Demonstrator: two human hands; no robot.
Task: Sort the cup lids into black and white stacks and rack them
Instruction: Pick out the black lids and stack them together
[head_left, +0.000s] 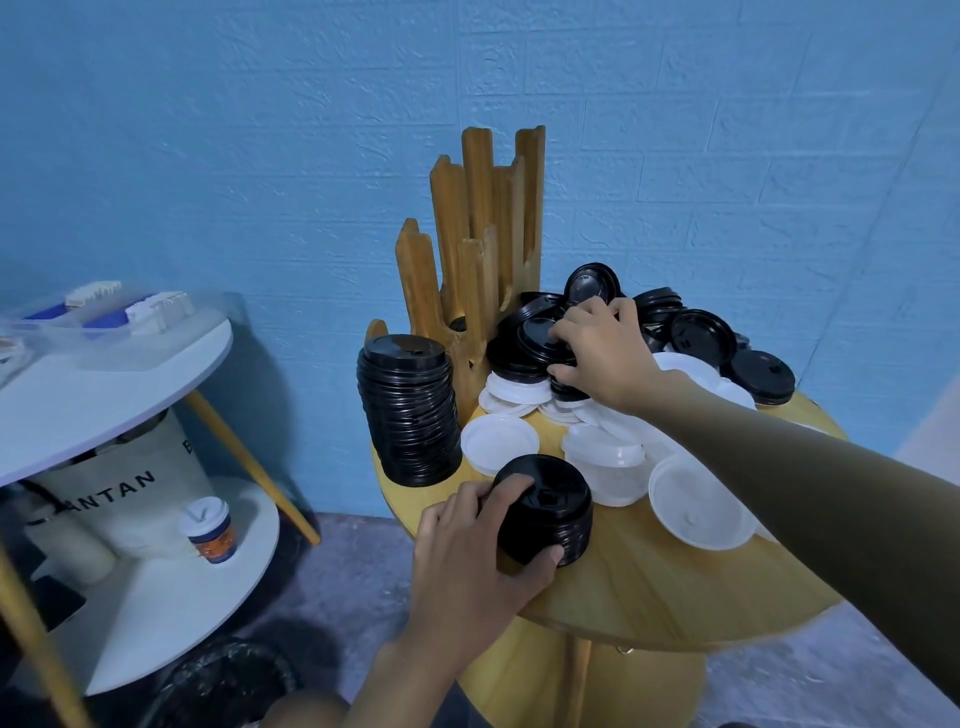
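Note:
On the round wooden table (649, 587) lies a heap of loose black lids (701, 338) at the back and white lids (696, 499) in front. A tall stack of black lids (410, 410) stands at the left edge. My left hand (478, 561) grips a shorter black stack (550, 509) near the front edge. My right hand (602, 353) reaches into the heap and its fingers curl round a black lid (535, 338). A wooden lid rack (483, 244) with upright slats stands behind the stacks.
A white two-tier side table (104, 374) stands to the left, with a clear box on top and a paper cup (210, 530) and a canvas bag (119, 478) on the lower shelf. A blue wall lies close behind. A dark bin (228, 680) sits on the floor.

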